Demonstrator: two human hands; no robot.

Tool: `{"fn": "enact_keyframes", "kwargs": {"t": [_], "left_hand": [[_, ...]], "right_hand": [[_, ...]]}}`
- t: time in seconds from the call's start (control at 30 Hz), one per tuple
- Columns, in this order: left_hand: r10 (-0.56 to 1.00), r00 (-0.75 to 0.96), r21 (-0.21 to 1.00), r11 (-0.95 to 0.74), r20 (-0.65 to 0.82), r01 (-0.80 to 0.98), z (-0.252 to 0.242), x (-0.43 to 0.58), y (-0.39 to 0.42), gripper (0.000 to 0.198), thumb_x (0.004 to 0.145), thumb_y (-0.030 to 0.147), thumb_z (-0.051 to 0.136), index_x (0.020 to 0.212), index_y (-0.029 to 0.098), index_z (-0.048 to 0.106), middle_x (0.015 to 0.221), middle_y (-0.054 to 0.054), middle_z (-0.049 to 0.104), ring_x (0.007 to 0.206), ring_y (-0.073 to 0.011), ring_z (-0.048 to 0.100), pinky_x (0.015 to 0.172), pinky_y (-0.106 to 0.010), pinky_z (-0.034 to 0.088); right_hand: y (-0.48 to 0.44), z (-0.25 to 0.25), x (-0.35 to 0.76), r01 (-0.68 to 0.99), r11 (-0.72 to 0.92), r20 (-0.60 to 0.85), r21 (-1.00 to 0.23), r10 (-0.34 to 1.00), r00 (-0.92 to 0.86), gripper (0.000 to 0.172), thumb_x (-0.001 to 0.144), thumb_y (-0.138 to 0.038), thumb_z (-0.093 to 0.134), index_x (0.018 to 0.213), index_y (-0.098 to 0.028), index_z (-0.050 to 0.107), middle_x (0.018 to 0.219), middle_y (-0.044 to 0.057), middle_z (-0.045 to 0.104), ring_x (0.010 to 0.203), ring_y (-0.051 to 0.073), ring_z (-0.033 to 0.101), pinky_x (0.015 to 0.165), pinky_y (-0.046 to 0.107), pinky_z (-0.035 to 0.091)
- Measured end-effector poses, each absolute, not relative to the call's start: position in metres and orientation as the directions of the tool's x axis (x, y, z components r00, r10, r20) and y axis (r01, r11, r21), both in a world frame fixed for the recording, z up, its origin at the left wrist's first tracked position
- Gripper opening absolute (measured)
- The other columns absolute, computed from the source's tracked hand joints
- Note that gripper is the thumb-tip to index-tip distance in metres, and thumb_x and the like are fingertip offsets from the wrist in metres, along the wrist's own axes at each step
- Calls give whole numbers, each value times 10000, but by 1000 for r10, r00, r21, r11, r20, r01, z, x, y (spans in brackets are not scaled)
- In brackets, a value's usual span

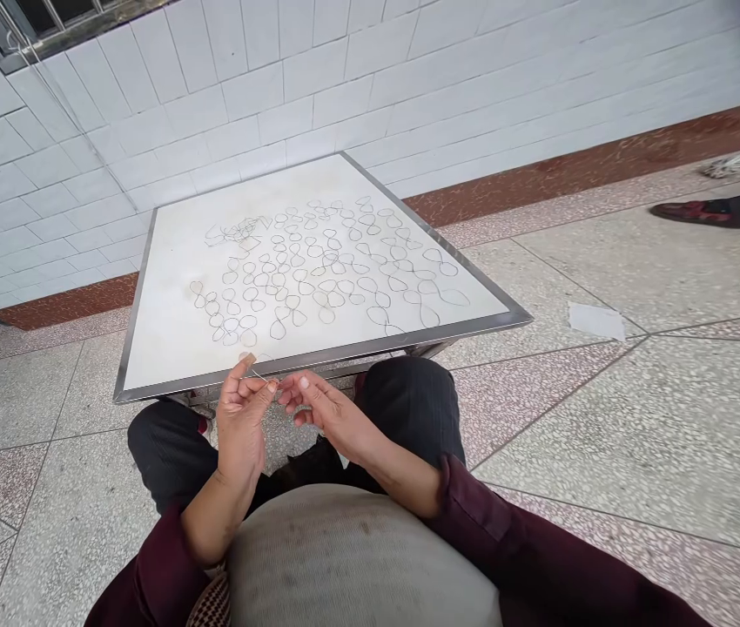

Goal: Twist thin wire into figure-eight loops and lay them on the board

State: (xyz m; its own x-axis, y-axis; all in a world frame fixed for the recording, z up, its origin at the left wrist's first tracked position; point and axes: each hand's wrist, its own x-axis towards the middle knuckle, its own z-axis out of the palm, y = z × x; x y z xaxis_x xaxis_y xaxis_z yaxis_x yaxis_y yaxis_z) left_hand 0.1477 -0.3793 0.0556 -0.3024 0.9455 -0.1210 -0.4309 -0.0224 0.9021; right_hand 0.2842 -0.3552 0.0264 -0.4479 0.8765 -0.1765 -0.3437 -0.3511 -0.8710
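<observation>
My left hand (pixel 244 422) is closed in a pinch on a thin pale strand (pixel 259 375), just past the near edge of the table. From its raised index fingertip the strand runs down to the thumb. My right hand (pixel 334 414) meets it there, thumb pressed against curled fingers; what lies between them is too fine to make out. Many thin dark figure-eight loops (pixel 303 286) lie spread on the white tabletop beyond my hands. Behind them, toward the back left, is a tangled bunch of similar strands (pixel 239 231). Whether they are wire or thread I cannot tell.
The white table (pixel 171 348) has a grey metal rim and stands against a tiled wall (pixel 318 78). My knees (pixel 413 401) are at its front edge. On the floor to the right lies a white sheet (pixel 596 321). Another person's shoe (pixel 689 212) shows at far right.
</observation>
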Motion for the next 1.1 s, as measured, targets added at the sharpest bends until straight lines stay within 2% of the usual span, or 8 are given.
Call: {"fn": "enact_keyframes", "kwargs": {"t": [0.1,0.2,0.37,0.5,0.7,0.93,1.1], "left_hand": [[955,-260,902,15,-141,-432,54,147,-379,514,732,201,815,1209,212,625,707,53,700,747,-103,650,871,-295,462],[964,-199,891,70,-176,-449,53,147,-380,530,738,233,812,1230,198,618,765,17,739,766,-120,661,869,-310,458],[964,-188,903,94,-187,-420,53,146,-380,514,725,247,820,1207,208,646,854,-12,761,826,-144,669,806,-285,454],[962,-198,900,88,-188,-427,51,146,-380,514,701,230,832,1185,212,658,846,-12,760,848,-149,671,772,-268,454],[961,-200,896,86,-189,-435,50,148,-379,524,669,223,843,1161,205,663,806,-8,750,894,-178,687,843,-309,471],[965,-188,883,76,-182,-462,50,149,-380,499,672,204,843,1142,207,676,747,15,729,757,-121,644,768,-258,460],[964,-193,891,78,-182,-448,54,149,-380,502,668,229,850,1139,199,680,697,34,681,738,-113,621,768,-251,458]], "right_hand": [[-355,29,283,-218,-176,-85,-960,925,-371,322,858,-527,647,961,-222,635,774,-7,630,650,129,559,526,236,450],[-355,29,282,-203,-166,-91,-965,938,-334,316,873,-529,615,877,-213,616,708,-24,609,548,108,527,462,227,426],[-355,29,282,-186,-168,-107,-968,949,-297,314,856,-522,631,837,-209,625,677,-20,614,523,112,548,463,237,466],[-355,28,283,-84,-83,-60,-993,967,-248,255,862,-479,628,830,-227,644,654,-19,604,481,117,534,443,251,470],[-359,26,284,49,95,81,-994,967,-242,176,899,-397,594,809,-256,650,655,-18,602,463,124,539,455,265,460],[-361,27,288,269,338,263,-902,924,-278,148,935,-329,552,880,-265,673,668,-3,630,554,148,570,555,276,439],[-362,30,288,294,407,328,-865,902,-283,168,947,-344,541,901,-273,686,704,14,661,638,175,611,633,302,466]]}}
